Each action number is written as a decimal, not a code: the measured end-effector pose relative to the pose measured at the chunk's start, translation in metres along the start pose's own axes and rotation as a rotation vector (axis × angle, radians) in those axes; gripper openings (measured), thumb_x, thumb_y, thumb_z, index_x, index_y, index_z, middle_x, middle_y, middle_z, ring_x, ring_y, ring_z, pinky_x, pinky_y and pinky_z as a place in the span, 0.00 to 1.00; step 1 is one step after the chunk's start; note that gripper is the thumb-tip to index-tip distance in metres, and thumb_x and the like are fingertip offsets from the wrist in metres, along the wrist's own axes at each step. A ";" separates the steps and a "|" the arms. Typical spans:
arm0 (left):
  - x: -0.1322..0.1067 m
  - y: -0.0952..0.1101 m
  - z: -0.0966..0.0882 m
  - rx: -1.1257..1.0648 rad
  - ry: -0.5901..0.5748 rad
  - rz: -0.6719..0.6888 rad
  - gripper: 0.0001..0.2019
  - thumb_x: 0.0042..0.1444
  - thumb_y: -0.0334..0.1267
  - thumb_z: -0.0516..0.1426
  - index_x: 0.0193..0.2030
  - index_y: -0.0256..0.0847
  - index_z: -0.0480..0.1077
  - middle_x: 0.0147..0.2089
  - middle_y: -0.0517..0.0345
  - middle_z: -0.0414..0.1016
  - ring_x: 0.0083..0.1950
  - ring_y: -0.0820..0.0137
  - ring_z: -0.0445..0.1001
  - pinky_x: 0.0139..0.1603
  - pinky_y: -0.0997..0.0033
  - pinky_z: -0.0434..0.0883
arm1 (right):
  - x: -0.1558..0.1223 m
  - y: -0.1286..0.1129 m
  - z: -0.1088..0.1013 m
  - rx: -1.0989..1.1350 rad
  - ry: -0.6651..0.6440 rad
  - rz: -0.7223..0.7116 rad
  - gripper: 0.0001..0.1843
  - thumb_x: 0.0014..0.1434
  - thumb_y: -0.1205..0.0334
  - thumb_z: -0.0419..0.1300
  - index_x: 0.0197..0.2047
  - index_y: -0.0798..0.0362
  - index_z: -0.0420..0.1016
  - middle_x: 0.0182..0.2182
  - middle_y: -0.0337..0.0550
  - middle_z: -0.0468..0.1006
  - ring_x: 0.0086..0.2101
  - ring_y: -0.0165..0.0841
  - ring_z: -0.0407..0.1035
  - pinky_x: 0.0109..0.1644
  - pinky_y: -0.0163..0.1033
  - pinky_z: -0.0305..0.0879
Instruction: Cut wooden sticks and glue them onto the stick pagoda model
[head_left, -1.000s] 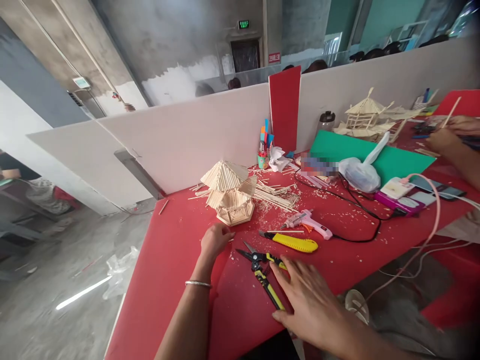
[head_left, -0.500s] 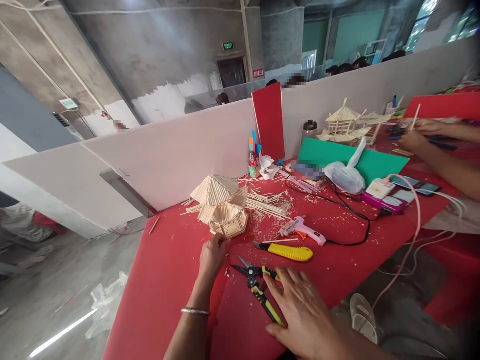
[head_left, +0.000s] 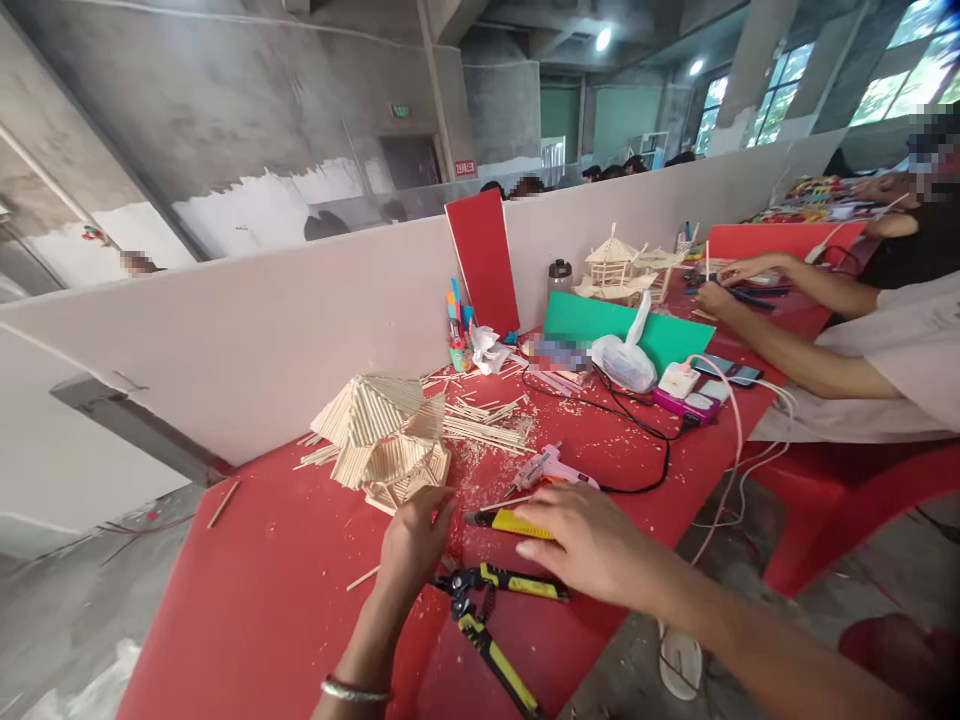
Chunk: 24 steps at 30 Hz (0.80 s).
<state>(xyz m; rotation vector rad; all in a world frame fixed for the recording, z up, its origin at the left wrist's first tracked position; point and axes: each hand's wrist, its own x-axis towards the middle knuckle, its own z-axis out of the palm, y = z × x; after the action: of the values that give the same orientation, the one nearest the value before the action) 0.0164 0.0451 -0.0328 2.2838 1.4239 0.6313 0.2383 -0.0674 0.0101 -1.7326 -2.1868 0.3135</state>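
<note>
A small pavilion built of thin wooden sticks (head_left: 384, 441) stands on the red table (head_left: 262, 590). My left hand (head_left: 412, 542) rests by its near base, fingertips touching the lower edge, fingers loosely spread and holding nothing. My right hand (head_left: 587, 538) lies over the yellow utility knife (head_left: 506, 522), fingers stretched out flat above its rear end. Yellow-handled snips (head_left: 487, 610) lie open on the table just below both hands. A white and pink glue gun (head_left: 551, 466) sits beyond the knife.
Loose sticks (head_left: 480, 425) and sawdust litter the tabletop. A cup of pens (head_left: 459, 345), a red board (head_left: 484, 262), a green sheet (head_left: 592, 320), a white bag (head_left: 622, 360), phones and cables stand farther back. Another person's arms (head_left: 780, 330) work by a second stick pavilion (head_left: 619, 268).
The view has swung right and downward. My right hand moved off the snips up onto the yellow knife. My left hand slid closer to the pavilion's base.
</note>
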 end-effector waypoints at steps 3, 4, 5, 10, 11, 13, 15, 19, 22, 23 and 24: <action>0.016 0.023 0.001 0.022 -0.084 0.047 0.12 0.59 0.37 0.52 0.44 0.43 0.77 0.46 0.52 0.81 0.47 0.61 0.78 0.46 0.66 0.72 | 0.020 0.029 -0.015 0.054 -0.051 0.108 0.13 0.63 0.56 0.55 0.46 0.44 0.79 0.42 0.41 0.81 0.42 0.35 0.74 0.43 0.35 0.63; 0.021 0.031 0.002 0.036 -0.104 0.050 0.13 0.59 0.35 0.52 0.44 0.43 0.77 0.47 0.52 0.81 0.48 0.61 0.78 0.47 0.66 0.71 | 0.028 0.039 -0.018 0.082 -0.095 0.136 0.14 0.64 0.55 0.54 0.46 0.43 0.80 0.42 0.38 0.82 0.41 0.33 0.74 0.41 0.34 0.62; 0.027 0.038 0.002 0.046 -0.127 0.050 0.13 0.59 0.33 0.52 0.45 0.44 0.77 0.48 0.52 0.81 0.48 0.62 0.78 0.48 0.66 0.71 | 0.036 0.049 -0.021 0.088 -0.114 0.189 0.14 0.65 0.55 0.53 0.46 0.42 0.80 0.42 0.37 0.82 0.41 0.33 0.75 0.40 0.33 0.62; 0.052 0.059 0.017 0.011 -0.197 0.161 0.17 0.58 0.28 0.52 0.49 0.45 0.76 0.50 0.53 0.80 0.52 0.63 0.76 0.53 0.68 0.70 | 0.084 0.090 -0.018 0.027 -0.134 0.292 0.14 0.64 0.59 0.54 0.46 0.46 0.80 0.45 0.40 0.81 0.45 0.35 0.74 0.45 0.34 0.63; 0.057 0.062 0.022 0.011 -0.208 0.181 0.17 0.58 0.28 0.52 0.49 0.45 0.76 0.50 0.53 0.80 0.52 0.64 0.76 0.53 0.67 0.70 | 0.094 0.094 -0.015 0.013 -0.145 0.307 0.13 0.64 0.59 0.55 0.46 0.46 0.80 0.44 0.41 0.81 0.45 0.35 0.74 0.45 0.35 0.64; 0.068 0.067 0.030 0.035 -0.231 0.204 0.19 0.58 0.27 0.51 0.51 0.46 0.75 0.51 0.53 0.78 0.52 0.63 0.75 0.54 0.66 0.70 | 0.111 0.100 -0.007 -0.015 -0.166 0.323 0.12 0.65 0.58 0.55 0.47 0.47 0.78 0.45 0.42 0.80 0.45 0.36 0.73 0.47 0.38 0.66; 0.079 0.071 0.038 0.078 -0.240 0.215 0.22 0.57 0.27 0.52 0.55 0.48 0.73 0.56 0.53 0.76 0.56 0.62 0.73 0.57 0.64 0.69 | 0.125 0.103 0.001 -0.043 -0.184 0.325 0.14 0.65 0.55 0.56 0.50 0.49 0.75 0.48 0.44 0.77 0.46 0.36 0.72 0.50 0.43 0.68; 0.102 0.074 0.052 0.200 -0.249 0.177 0.27 0.57 0.26 0.51 0.62 0.49 0.67 0.64 0.52 0.69 0.64 0.61 0.66 0.61 0.59 0.66 | 0.141 0.105 0.012 -0.071 -0.216 0.297 0.18 0.65 0.52 0.57 0.54 0.52 0.70 0.52 0.46 0.72 0.47 0.35 0.70 0.51 0.48 0.70; 0.114 0.071 0.059 0.230 -0.271 0.157 0.26 0.57 0.26 0.51 0.62 0.47 0.68 0.65 0.50 0.68 0.65 0.57 0.65 0.61 0.53 0.65 | 0.145 0.108 0.016 -0.073 -0.223 0.267 0.18 0.65 0.53 0.58 0.54 0.52 0.69 0.52 0.46 0.72 0.47 0.36 0.70 0.50 0.48 0.70; 0.116 0.069 0.060 0.237 -0.284 0.156 0.26 0.57 0.26 0.51 0.61 0.48 0.68 0.64 0.50 0.69 0.64 0.56 0.65 0.60 0.51 0.66 | 0.145 0.110 0.016 -0.073 -0.222 0.259 0.18 0.65 0.53 0.58 0.54 0.52 0.69 0.52 0.46 0.72 0.47 0.36 0.70 0.51 0.48 0.70; 0.118 0.067 0.061 0.243 -0.297 0.157 0.26 0.57 0.26 0.51 0.61 0.49 0.69 0.64 0.50 0.69 0.64 0.55 0.66 0.59 0.49 0.66 | 0.146 0.111 0.017 -0.074 -0.220 0.253 0.18 0.65 0.53 0.58 0.54 0.52 0.69 0.52 0.46 0.72 0.47 0.36 0.70 0.51 0.48 0.70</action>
<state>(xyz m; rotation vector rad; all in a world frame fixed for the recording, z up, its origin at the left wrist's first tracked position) 0.1452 0.1189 -0.0271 2.5657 1.2442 0.1538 0.3019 0.1006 -0.0288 -2.1104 -2.1480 0.5120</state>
